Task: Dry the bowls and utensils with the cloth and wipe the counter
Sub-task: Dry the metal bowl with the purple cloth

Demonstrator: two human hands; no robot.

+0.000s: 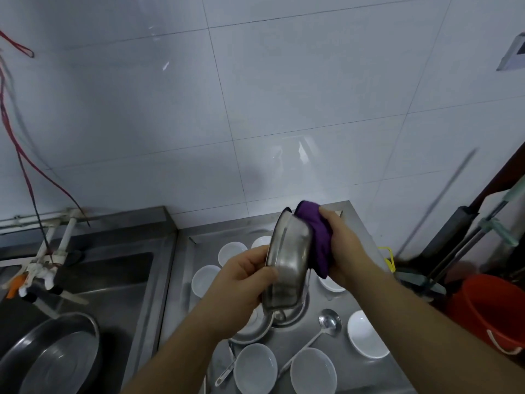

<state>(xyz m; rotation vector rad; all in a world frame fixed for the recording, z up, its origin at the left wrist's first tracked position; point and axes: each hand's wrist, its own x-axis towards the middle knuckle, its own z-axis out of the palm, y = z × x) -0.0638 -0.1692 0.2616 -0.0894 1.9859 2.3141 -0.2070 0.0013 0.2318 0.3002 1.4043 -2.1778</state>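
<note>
Two bare forearms come up from the bottom edge, so that's the closest stuff. Left hand (pixel 245 275) has its grip curled round the rim of a round stainless-steel bowl (pixel 287 260), tipped up on edge and held in the air over the steel surface (pixel 358 240). Right hand (pixel 345 245) is bunched around a purple cloth (pixel 318 240), pressing it against the bowl's right side, so the cloth sits sandwiched between palm and metal.

Under the hands: a bunch of small white ceramic bowls (pixel 255 368) spread across the surface, a long-handled steel ladle (pixel 329 322) lying between them, and another steel dish (pixel 287 314) directly below the held bowl.

Off to the left there's a steel sink (pixel 113 277) with a big round metal basin (pixel 54 356) in it. An orange plastic bucket (pixel 491 308) stands on the right, beside the surface.
</note>
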